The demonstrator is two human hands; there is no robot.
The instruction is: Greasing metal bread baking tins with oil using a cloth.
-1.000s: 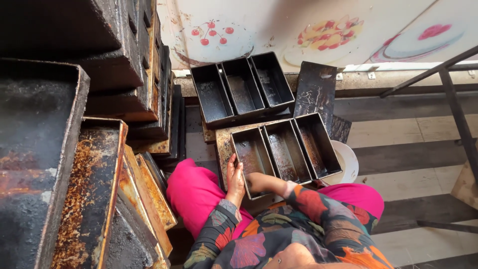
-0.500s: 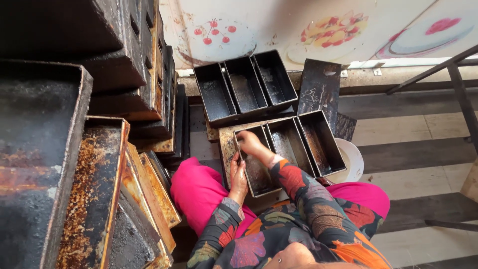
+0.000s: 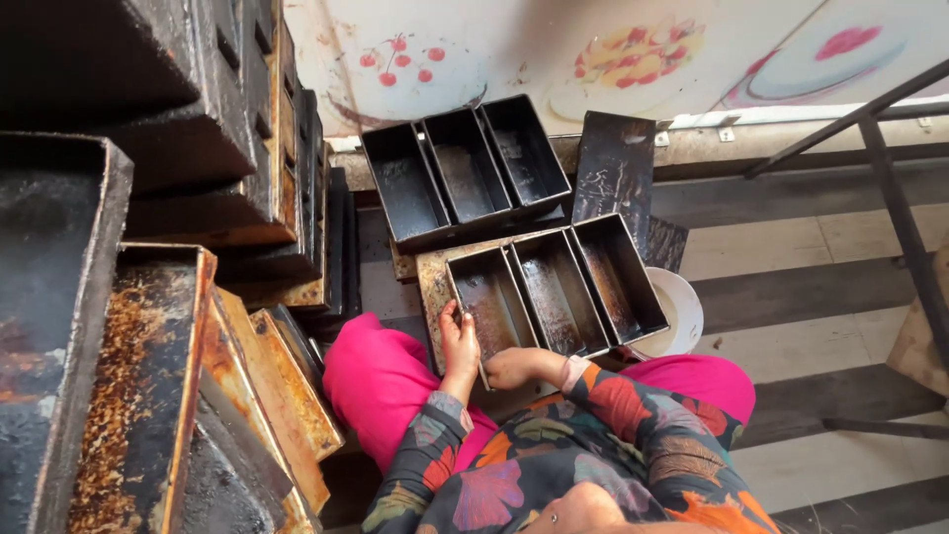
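At the near pan's left end, left hand grips the rim — right hand looks closed, its hold unclear; brace firmly.

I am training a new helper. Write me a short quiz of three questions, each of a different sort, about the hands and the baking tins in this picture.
1. True or false: the left hand grips the near left rim of the near three-part loaf tin.
2. Multiple choice: where is the right hand? A) at the near edge of that tin; B) on the white bucket; C) on the far three-part loaf tin.
3. Fill in: each joined tin set has ___ compartments.

Key: 1 true; 2 A; 3 three.
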